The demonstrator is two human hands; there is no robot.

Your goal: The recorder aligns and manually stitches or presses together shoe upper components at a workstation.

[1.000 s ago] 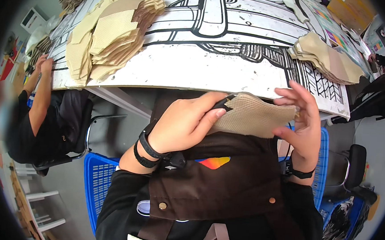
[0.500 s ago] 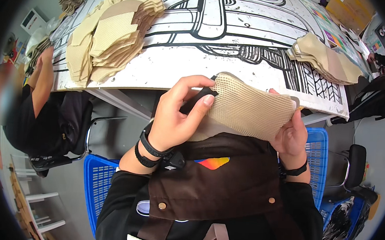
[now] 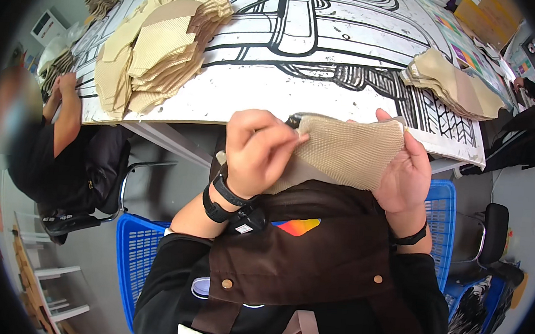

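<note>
I hold a beige mesh fabric piece [image 3: 349, 153] in front of my chest, just below the table edge. My left hand [image 3: 257, 151] pinches its left edge between thumb and fingers, with a dark strip showing at the top corner. My right hand [image 3: 405, 170] grips the right side of the same piece, fingers behind it. I wear a brown apron [image 3: 311, 257] with a coloured patch, and dark bands on both wrists.
A white table [image 3: 298, 76] with a black line drawing holds a big pile of beige fabric pieces [image 3: 164, 42] at left and a smaller stack [image 3: 453, 84] at right. Another person in black [image 3: 58, 146] sits at left. Blue crates [image 3: 134, 257] flank me; an office chair [image 3: 492, 232] is at right.
I have turned and lowered the fabric piece slightly between my hands. My left hand shifted from over the piece to pinching its left edge; my right hand moved under its right side.
</note>
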